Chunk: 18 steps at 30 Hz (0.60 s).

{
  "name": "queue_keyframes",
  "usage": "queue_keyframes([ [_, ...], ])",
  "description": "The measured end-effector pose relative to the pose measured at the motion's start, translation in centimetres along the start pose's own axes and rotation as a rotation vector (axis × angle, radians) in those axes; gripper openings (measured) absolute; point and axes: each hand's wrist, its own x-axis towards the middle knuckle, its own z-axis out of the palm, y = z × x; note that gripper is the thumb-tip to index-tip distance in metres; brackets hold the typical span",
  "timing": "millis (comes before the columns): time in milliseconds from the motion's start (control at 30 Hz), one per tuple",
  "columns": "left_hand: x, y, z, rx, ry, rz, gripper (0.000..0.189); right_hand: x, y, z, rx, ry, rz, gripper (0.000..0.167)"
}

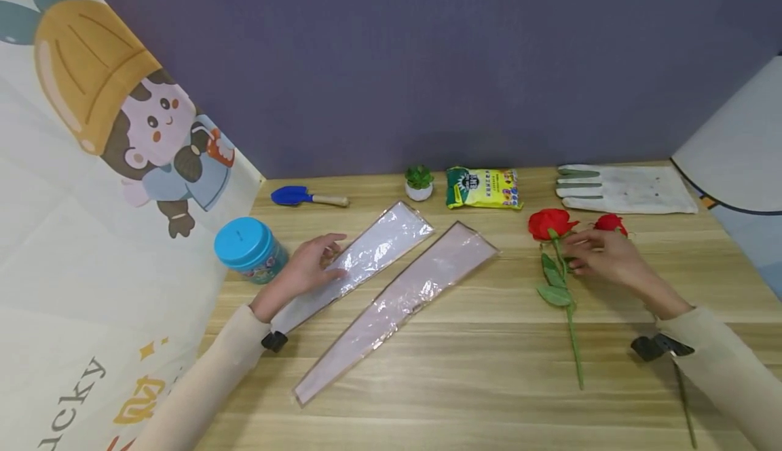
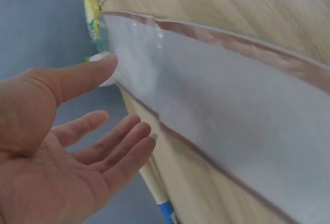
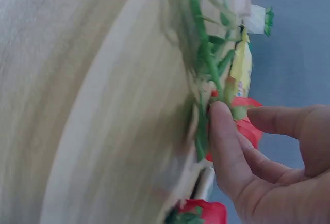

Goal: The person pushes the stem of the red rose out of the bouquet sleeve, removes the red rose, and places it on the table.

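Note:
My left hand (image 1: 314, 264) is spread, thumb apart from the fingers, over a clear flower sleeve (image 1: 385, 244) with a brownish edge. In the left wrist view the palm and fingers (image 2: 129, 152) hold nothing. A second, pinkish sleeve (image 1: 406, 301) lies beside it, slanted the same way. At the right, my right hand (image 1: 605, 257) is at the upper stem of a red artificial rose (image 1: 550, 223). Its thumb and forefinger stand apart close to the green stem (image 3: 203, 43); a firm pinch does not show. Another red rose (image 1: 611, 222) lies partly hidden behind this hand and forearm.
A blue-lidded tub (image 1: 250, 247) stands left of my left hand. Along the back lie a small blue trowel (image 1: 308, 197), a potted succulent (image 1: 419, 183), a yellow-green packet (image 1: 485, 188) and a white glove (image 1: 629, 189). A dark partition (image 1: 427, 64) rises behind the table.

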Motion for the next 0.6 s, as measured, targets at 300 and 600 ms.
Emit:
queue_keyframes([
  [300,-1.4,2.4,-0.7,-0.107,0.239,0.136,0.05,-1.9,-2.5,-0.9,-0.181,0.087,-0.131,0.04],
  [600,-1.5,6.0,-0.4,-0.062,0.368,0.304,0.042,-2.8,-6.9,0.9,-0.356,0.212,-0.5,0.024],
])
